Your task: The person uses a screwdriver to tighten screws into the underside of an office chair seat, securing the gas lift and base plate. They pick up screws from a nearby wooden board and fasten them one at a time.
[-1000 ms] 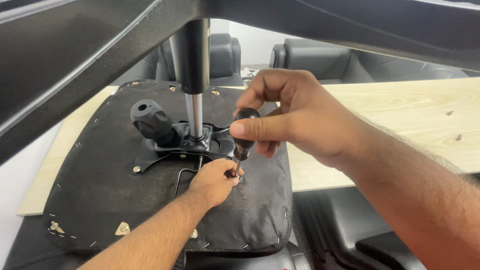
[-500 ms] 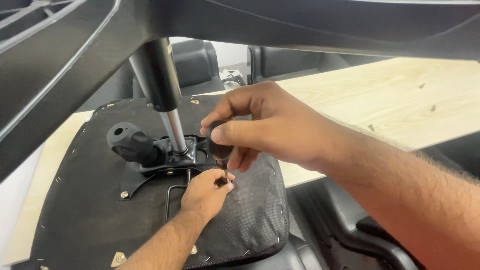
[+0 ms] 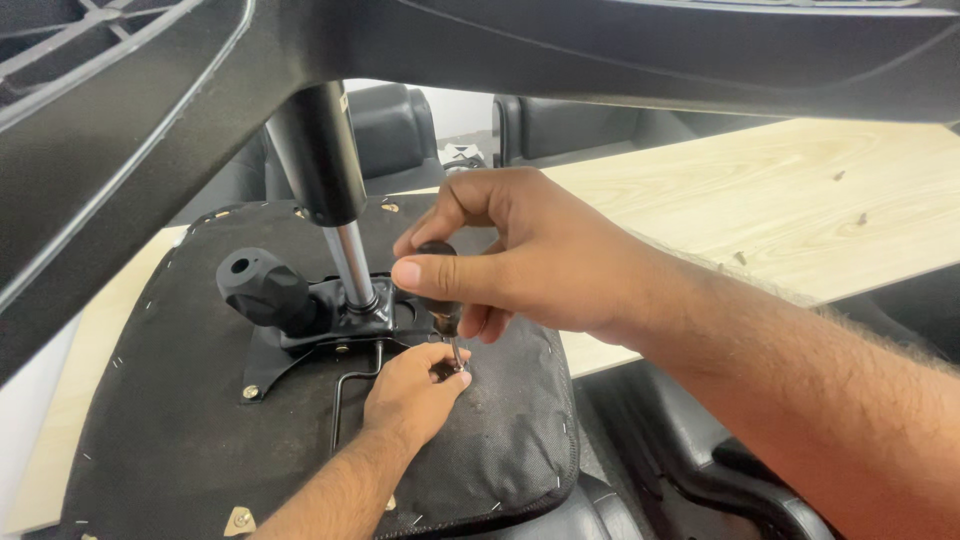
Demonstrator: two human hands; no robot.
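Observation:
An upturned office chair seat (image 3: 160, 420), covered in black fabric, lies on a light wooden table. A black metal mechanism plate (image 3: 330, 325) with a round knob (image 3: 262, 288) and a gas-lift column (image 3: 325, 180) is mounted on it. My right hand (image 3: 520, 255) grips a short black-handled screwdriver (image 3: 440, 305), its tip pointing down at the plate's right edge. My left hand (image 3: 415, 392) rests on the seat beside the tip, fingers pinched around something small that looks like a screw.
The chair's black star base (image 3: 600, 50) arches across the top of the view. A light wooden tabletop (image 3: 780, 200) extends right, with a few small screws (image 3: 850, 215) on it. Black chairs (image 3: 580, 125) stand behind the table and at lower right.
The view has shifted, so the seat and column sit further left. Both hands stay at the same spot on the plate's right edge, the right one still holding the screwdriver upright.

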